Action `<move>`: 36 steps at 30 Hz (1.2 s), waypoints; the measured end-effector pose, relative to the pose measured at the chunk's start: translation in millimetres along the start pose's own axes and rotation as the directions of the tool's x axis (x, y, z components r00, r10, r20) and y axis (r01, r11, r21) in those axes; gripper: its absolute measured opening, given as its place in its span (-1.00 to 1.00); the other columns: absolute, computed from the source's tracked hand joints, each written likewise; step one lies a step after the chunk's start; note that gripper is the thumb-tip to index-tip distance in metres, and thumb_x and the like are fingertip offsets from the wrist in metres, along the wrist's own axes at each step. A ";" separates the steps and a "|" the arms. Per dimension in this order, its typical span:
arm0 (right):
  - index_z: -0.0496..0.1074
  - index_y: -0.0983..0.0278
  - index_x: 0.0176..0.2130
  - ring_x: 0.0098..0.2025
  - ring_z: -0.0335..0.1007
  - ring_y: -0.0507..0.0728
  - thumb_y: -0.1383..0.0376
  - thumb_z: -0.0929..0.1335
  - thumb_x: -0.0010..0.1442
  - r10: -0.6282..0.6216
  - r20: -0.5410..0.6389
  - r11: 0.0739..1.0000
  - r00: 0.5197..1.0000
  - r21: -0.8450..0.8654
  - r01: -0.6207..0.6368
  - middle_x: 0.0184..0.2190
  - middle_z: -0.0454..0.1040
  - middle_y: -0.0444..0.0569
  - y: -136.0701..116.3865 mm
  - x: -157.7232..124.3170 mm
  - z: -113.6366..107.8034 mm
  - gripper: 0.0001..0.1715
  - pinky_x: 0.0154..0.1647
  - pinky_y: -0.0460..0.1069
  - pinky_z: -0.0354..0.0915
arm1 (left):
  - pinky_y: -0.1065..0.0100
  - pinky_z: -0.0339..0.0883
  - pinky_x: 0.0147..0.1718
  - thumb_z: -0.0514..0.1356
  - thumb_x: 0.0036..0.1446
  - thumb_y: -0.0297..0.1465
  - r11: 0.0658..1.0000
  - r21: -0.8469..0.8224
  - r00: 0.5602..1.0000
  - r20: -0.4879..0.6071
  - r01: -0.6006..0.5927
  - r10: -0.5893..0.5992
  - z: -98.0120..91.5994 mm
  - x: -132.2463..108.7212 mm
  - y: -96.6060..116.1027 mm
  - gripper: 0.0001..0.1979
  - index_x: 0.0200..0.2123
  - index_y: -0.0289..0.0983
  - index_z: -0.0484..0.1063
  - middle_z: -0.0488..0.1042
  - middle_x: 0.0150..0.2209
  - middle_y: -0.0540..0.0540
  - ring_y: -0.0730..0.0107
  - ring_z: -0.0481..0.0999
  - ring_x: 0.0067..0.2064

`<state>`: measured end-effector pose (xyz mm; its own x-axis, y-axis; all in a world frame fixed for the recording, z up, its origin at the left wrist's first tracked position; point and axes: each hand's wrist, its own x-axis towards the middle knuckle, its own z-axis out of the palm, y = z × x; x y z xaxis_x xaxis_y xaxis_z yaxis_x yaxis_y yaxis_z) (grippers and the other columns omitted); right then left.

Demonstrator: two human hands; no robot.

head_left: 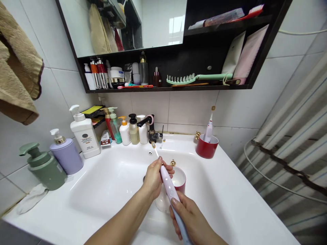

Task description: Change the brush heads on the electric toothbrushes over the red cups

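An electric toothbrush (167, 183) with a pale pink and blue handle lies across both of my hands, its bristle head (153, 145) pointing away over the white basin (107, 190). My left hand (155, 178) is shut around the upper handle near the neck. My right hand (186, 217) is shut around the lower handle, with a finger lying along it. Just beyond and below my hands, a red cup with a white inside (179, 180) stands partly hidden, and a translucent object (161, 202) sits against it.
A black tap (150, 127) stands behind the basin among several pump bottles. A red cup (206, 146) on the right of the rim holds a white electric toothbrush (208, 126). A dark shelf (163, 89) with toiletries hangs above, a brown towel (17, 71) hangs left, and a striped curtain (288, 136) hangs right.
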<state>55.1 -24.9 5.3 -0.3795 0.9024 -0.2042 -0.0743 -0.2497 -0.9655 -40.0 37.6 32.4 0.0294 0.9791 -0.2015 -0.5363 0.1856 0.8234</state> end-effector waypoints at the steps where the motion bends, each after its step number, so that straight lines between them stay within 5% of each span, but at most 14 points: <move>1: 0.06 0.28 -0.48 -0.79 0.02 -0.14 0.04 0.15 -0.07 -0.004 -0.002 1.000 1.000 -0.010 0.004 -0.66 0.15 -0.24 0.0 0.2 -0.7 -0.65 -0.82 -0.20 -0.03 | 0.43 0.20 -0.59 0.01 -0.13 -0.23 1.000 0.007 1.000 0.006 0.008 -0.008 0.4 -0.9 -0.1 -0.76 -0.59 -0.31 0.16 0.34 -0.66 -0.03 0.48 0.35 -0.60; 10: 0.08 0.29 -0.49 -0.77 0.01 -0.14 0.01 0.15 -0.09 -0.042 -0.005 0.999 0.999 -0.010 0.042 -0.65 0.14 -0.23 -1.8 0.2 -3.0 -0.63 -0.80 -0.19 -0.02 | 0.43 0.20 -0.58 0.01 -0.14 -0.25 0.999 0.030 0.998 0.060 -0.013 0.011 2.8 -1.2 -0.2 -0.77 -0.60 -0.32 0.17 0.36 -0.65 -0.04 0.48 0.35 -0.61; 16: 0.06 0.25 -0.43 -0.78 -0.01 -0.15 0.05 0.10 -0.02 0.042 0.097 0.980 0.994 0.189 -0.059 -0.65 0.16 -0.24 -7.6 -2.5 -0.2 -0.69 -0.79 -0.19 -0.02 | 0.40 0.20 -0.54 0.02 -0.15 -0.27 1.000 0.002 0.995 0.096 -0.028 0.028 3.5 -1.6 3.0 -0.79 -0.61 -0.31 0.13 0.33 -0.68 -0.01 0.49 0.34 -0.62; 22: 0.09 0.28 -0.44 -0.75 0.06 -0.13 0.10 0.10 0.01 -0.079 0.078 0.980 0.994 0.188 0.063 -0.65 0.19 -0.22 -13.1 1.5 1.2 -0.71 -0.72 -0.17 0.02 | 0.39 0.19 -0.51 0.01 -0.15 -0.23 0.999 0.048 0.975 0.221 -0.009 -0.002 13.3 -0.9 11.6 -0.76 -0.59 -0.32 0.17 0.35 -0.61 -0.06 0.47 0.35 -0.57; 25: 0.13 0.31 -0.47 -0.66 0.12 -0.10 0.13 0.14 -0.01 -0.216 -0.025 0.966 0.976 0.143 0.217 -0.65 0.21 -0.19 -29.6 16.1 -9.9 -0.74 -0.63 -0.16 0.08 | 0.38 0.20 -0.44 -0.05 -0.10 -0.25 0.969 0.211 0.975 0.206 -0.126 0.082 8.7 5.7 8.7 -0.76 -0.46 -0.32 0.22 0.37 -0.41 -0.14 0.43 0.36 -0.42; 27: 0.13 0.28 -0.39 -0.60 0.15 -0.09 0.16 0.17 -0.02 -0.322 -0.166 0.930 0.932 0.130 0.344 -0.61 0.21 -0.20 -42.8 31.9 -22.2 -0.77 -0.57 -0.16 0.12 | 0.37 0.18 -0.37 -0.03 -0.11 -0.34 0.846 0.457 0.958 0.206 -0.274 0.199 -0.5 9.5 0.2 -0.81 -0.41 -0.30 0.24 0.34 -0.34 -0.12 0.42 0.33 -0.34; 30: 0.11 0.23 -0.31 -0.50 0.20 -0.05 0.17 0.18 -0.05 -0.451 -0.299 0.888 0.841 -0.054 0.457 -0.50 0.25 -0.17 -53.1 57.2 -40.4 -0.74 -0.50 -0.14 0.16 | 0.33 0.10 -0.24 0.05 -0.22 -0.46 0.409 0.797 0.895 0.371 -0.444 0.248 -16.8 10.0 -18.6 -0.81 -0.40 -0.26 0.27 0.32 -0.30 -0.06 0.38 0.25 -0.23; 33: 0.10 0.22 -0.28 -0.48 0.22 -0.02 0.18 0.19 -0.07 -0.467 -0.312 0.884 0.828 -0.145 0.444 -0.47 0.27 -0.15 -45.4 73.7 -50.9 -0.70 -0.47 -0.10 0.19 | 0.32 0.07 -0.20 0.08 -0.27 -0.50 0.036 0.851 0.844 0.512 -0.524 0.159 -25.9 8.8 -34.3 -0.78 -0.42 -0.27 0.30 0.27 -0.22 -0.06 0.31 0.15 -0.14; 36: 0.16 0.27 -0.31 -0.52 0.22 0.00 0.20 0.20 -0.09 -0.457 -0.289 0.887 0.842 -0.224 0.404 -0.54 0.29 -0.14 -28.7 79.3 -55.1 -0.72 -0.48 -0.07 0.19 | 0.35 0.11 -0.24 0.07 -0.25 -0.51 -0.100 0.828 0.827 0.559 -0.552 0.059 -25.9 12.1 -41.4 -0.88 -0.52 -0.31 0.32 0.29 -0.26 -0.07 0.33 0.18 -0.18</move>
<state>77.9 73.2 7.9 -0.0191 0.9748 0.2222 -0.0125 0.2220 -0.9750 -39.3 39.5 -17.8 0.4644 0.8676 0.1780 0.7358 -0.4898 0.4676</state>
